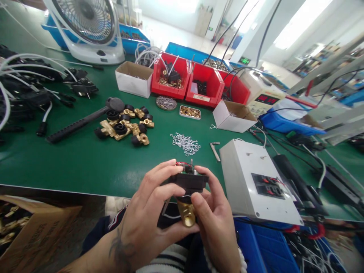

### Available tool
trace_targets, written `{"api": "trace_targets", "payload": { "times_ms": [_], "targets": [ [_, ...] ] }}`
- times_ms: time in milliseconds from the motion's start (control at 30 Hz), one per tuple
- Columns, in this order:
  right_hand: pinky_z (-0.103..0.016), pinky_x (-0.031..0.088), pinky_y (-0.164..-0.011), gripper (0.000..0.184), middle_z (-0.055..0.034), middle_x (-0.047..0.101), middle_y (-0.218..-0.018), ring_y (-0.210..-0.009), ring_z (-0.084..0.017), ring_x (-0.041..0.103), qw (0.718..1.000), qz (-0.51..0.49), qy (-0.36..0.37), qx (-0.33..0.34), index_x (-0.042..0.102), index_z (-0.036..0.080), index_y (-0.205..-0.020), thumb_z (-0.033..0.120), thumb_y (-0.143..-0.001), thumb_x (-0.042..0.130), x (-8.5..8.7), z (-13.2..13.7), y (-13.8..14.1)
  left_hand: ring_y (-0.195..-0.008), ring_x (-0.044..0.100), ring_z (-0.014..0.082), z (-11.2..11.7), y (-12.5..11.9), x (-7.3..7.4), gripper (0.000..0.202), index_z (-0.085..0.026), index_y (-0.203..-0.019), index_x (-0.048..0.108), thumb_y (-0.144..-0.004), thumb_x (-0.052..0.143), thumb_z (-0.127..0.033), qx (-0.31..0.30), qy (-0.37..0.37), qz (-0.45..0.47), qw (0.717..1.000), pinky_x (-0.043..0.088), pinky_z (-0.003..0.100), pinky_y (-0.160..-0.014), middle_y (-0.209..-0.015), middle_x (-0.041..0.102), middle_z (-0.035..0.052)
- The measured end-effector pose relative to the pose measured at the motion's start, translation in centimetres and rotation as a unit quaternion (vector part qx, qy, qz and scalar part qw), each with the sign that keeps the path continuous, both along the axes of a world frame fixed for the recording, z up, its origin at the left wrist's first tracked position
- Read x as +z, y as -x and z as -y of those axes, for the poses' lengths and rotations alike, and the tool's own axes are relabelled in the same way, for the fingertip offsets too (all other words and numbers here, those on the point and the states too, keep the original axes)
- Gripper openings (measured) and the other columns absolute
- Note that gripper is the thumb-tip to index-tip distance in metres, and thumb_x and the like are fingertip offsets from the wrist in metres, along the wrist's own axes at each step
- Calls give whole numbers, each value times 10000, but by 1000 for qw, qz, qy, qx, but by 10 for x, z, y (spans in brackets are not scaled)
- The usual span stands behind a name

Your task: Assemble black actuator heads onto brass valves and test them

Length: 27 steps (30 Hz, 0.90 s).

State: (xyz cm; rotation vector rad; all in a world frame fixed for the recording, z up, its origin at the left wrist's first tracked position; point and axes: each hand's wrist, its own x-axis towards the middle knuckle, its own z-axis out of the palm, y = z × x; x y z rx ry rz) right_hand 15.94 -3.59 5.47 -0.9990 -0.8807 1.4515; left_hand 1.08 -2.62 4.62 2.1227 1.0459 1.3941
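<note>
Both my hands hold one valve assembly [188, 185] just in front of the table's near edge. It has a black plastic body on top, a brass threaded fitting underneath and thin red wire at its top. My left hand [148, 212] wraps it from the left, fingers curled over the black body. My right hand [216, 220] grips it from the right, thumb on the front. On the green table [85, 159] beyond lie a pile of small metal clips [185, 143] and a heap of brass-and-black valves [125, 125].
A white box with black sockets [256, 182] stands right of my hands. Farther back are red bins [170, 77] of parts, white cartons [133, 77], a round dish of screws [166, 102], a fan [85, 26], a black rod [79, 121] and cables at left. A cardboard box [31, 231] sits below left.
</note>
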Motion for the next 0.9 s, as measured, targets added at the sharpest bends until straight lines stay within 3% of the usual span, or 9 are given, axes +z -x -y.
{"api": "trace_targets", "payload": {
  "times_ms": [100, 167, 233, 300, 333, 433, 500, 667, 900],
  "targets": [
    [-307, 589, -804, 404, -16, 732, -1064, -923, -179, 716, 1000, 3, -21, -17, 508, 350, -1242, 394, -882, 685, -2, 3, 2, -1436, 345, 300, 0, 3, -1, 732, -280, -1384, 416, -787, 695, -600, -36, 228, 172, 958, 299, 455, -1187, -1513, 412, 95],
    [-325, 590, -805, 449, -27, 729, -1089, -936, -192, 716, 998, 50, -36, 1, 486, 341, -1267, 427, -874, 684, 2, 4, -1, -1377, 435, 323, -4, 2, 1, 608, -260, -1392, 455, -894, 554, -596, -100, 421, 288, 854, 373, 480, -1130, -1461, 500, 107],
    [-353, 590, -807, 520, -36, 735, -1076, -922, -206, 717, 982, 170, -41, 72, 482, 318, -1312, 433, -854, 699, 16, 0, -11, -1269, 545, 330, -11, -1, 5, 478, -194, -1300, 562, -932, 544, -499, -161, 532, 349, 755, 479, 451, -1020, -1344, 610, 127],
    [-393, 578, -818, 543, -40, 751, -1005, -883, -222, 717, 929, 341, -50, 137, 511, 285, -1338, 439, -849, 691, 37, -12, -32, -1160, 619, 317, -16, -5, 10, 444, -157, -1228, 617, -905, 606, -460, -174, 563, 384, 711, 543, 395, -905, -1255, 668, 130],
    [-414, 566, -822, 499, -36, 759, -949, -859, -231, 714, 893, 426, -61, 132, 549, 278, -1313, 463, -862, 658, 49, -22, -47, -1104, 649, 298, -18, -8, 12, 435, -157, -1213, 627, -899, 621, -458, -172, 563, 398, 704, 555, 370, -865, -1209, 692, 122],
    [-463, 483, -937, 393, -61, 751, -943, -936, -262, 680, 773, 619, -124, -64, 630, 245, -1184, 434, -840, 655, 77, -59, -106, -981, 698, 246, -20, -11, 16, 429, -161, -1178, 654, -894, 631, -481, -171, 556, 424, 694, 556, 328, -835, -1118, 731, 104],
    [-477, 461, -932, 363, -103, 733, -1006, -959, -288, 651, 708, 690, -98, -118, 665, 217, -1090, 409, -783, 692, 84, -85, -145, -937, 708, 229, -19, -11, 18, 447, -160, -1172, 660, -877, 650, -495, -177, 551, 431, 692, 558, 313, -816, -1092, 739, 103],
    [-347, 520, -742, 297, -101, 740, -915, -832, -254, 671, 766, 643, -5, 14, 733, 206, -874, 425, -674, 744, 67, -116, -185, -861, 702, 198, -15, -8, 21, 500, -144, -1171, 651, -853, 665, -530, -189, 553, 429, 689, 549, 277, -735, -1026, 745, 101],
    [-328, 470, -652, 340, -94, 717, -810, -733, -219, 621, 779, 623, 1, -68, 683, 194, -789, 509, -661, 680, 46, -109, -172, -825, 696, 198, -9, -10, 23, 533, -131, -1162, 640, -828, 684, -543, -188, 542, 433, 695, 535, 273, -719, -996, 737, 106]
  ]
}}
